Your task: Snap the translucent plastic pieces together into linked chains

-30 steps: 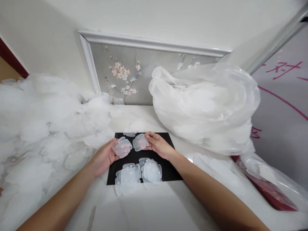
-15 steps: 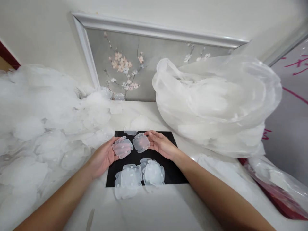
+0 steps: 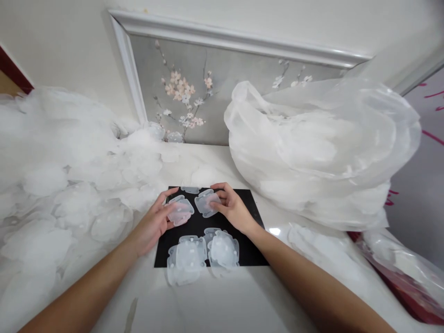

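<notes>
Over a black mat [image 3: 201,224], each of my hands holds a thin translucent plastic piece with rounded, notched edges. My left hand [image 3: 154,226] grips the left plastic piece [image 3: 181,209] by its left side, thumb over it and some fingers behind. With thumb and fingers, my right hand [image 3: 233,208] pinches the right plastic piece [image 3: 206,202] at its right edge. The two pieces are a small gap apart. Nearer me, two small overlapping groups of similar pieces, a left group [image 3: 190,255] and a right group [image 3: 225,249], lie across the mat's front part.
A large heap of translucent pieces [image 3: 79,157] covers the table's left side. A big clear plastic bag [image 3: 312,152] filled with white pieces stands at the back right. Behind is a framed flower panel [image 3: 215,88]. A red item under clear plastic [image 3: 398,282] lies at far right.
My right thumb has come over the front of its piece, and my left thumb now lies across its own. The whole view has shifted slightly.
</notes>
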`<state>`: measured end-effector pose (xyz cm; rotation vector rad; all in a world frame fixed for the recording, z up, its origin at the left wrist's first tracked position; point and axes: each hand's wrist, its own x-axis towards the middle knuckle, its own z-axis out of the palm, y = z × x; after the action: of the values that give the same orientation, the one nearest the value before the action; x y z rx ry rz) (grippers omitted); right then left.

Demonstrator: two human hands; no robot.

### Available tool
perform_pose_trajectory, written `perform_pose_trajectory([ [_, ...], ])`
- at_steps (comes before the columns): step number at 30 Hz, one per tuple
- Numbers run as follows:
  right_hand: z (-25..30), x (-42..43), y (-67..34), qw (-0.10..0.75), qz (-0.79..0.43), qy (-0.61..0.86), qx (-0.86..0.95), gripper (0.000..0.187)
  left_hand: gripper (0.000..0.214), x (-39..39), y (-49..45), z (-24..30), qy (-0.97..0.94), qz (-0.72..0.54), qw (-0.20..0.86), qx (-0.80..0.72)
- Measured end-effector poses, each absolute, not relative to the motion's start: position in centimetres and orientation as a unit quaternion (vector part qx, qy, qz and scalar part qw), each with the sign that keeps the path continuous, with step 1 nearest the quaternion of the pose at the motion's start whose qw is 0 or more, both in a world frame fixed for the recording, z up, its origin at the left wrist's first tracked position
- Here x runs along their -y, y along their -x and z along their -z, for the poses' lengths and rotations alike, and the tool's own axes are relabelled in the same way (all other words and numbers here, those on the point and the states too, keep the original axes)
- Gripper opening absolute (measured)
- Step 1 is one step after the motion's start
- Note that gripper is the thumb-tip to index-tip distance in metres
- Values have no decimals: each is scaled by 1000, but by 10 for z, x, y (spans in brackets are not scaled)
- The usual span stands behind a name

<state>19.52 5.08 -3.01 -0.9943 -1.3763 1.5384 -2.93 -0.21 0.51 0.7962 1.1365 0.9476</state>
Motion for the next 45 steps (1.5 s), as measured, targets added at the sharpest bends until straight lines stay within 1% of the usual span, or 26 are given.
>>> perform_pose_trajectory([
  [2, 27, -46, -192, 433, -621, 388, 526, 43, 45, 4, 29, -2, -458, -387, 593, -537],
  [4, 23, -41, -189, 450, -625, 378, 514, 42, 33, 4, 28, 1, -557, -341, 509, -561],
  [6, 19, -36, -185, 461, -622, 371, 514, 41, 28, 3, 28, 4, -613, -306, 461, -564],
  [10, 18, -27, -178, 472, -603, 349, 540, 35, 24, 3, 26, 4, -637, -303, 446, -551],
  [13, 20, -23, -176, 472, -572, 344, 576, 24, 23, 4, 25, 3, -639, -308, 438, -552],
  [17, 26, -21, -176, 444, -506, 378, 635, 13, 27, 5, 26, 5, -627, -321, 462, -538],
  [20, 27, -20, -176, 416, -455, 389, 685, 11, 31, 5, 25, 8, -601, -341, 494, -528],
  [22, 24, -19, -175, 415, -384, 386, 729, 13, 33, 5, 24, 8, -589, -351, 501, -528],
  [25, 19, -16, -173, 421, -188, 385, 800, 12, 36, 5, 21, 8, -582, -359, 477, -552],
  [27, 17, -14, -171, 402, -76, 366, 836, 12, 38, 6, 19, 7, -581, -361, 453, -572],
  [29, 16, -12, -169, 383, -24, 338, 859, 16, 41, 6, 17, 6, -583, -362, 440, -579],
  [31, 17, -11, -167, 373, -14, 324, 869, 15, 41, 6, 16, 5, -588, -360, 438, -577],
  [35, 19, -11, -166, 357, -37, 329, 874, 13, 38, 6, 16, 4, -595, -357, 431, -577],
  [41, 21, -11, -165, 347, -46, 336, 875, 15, 37, 7, 17, 5, -600, -358, 423, -577],
  [43, 20, -10, -164, 354, -94, 345, 864, 16, 34, 7, 16, 6, -599, -367, 421, -573],
  [45, 17, -10, -164, 372, -198, 370, 828, 15, 31, 8, 16, 5, -601, -376, 424, -563],
])
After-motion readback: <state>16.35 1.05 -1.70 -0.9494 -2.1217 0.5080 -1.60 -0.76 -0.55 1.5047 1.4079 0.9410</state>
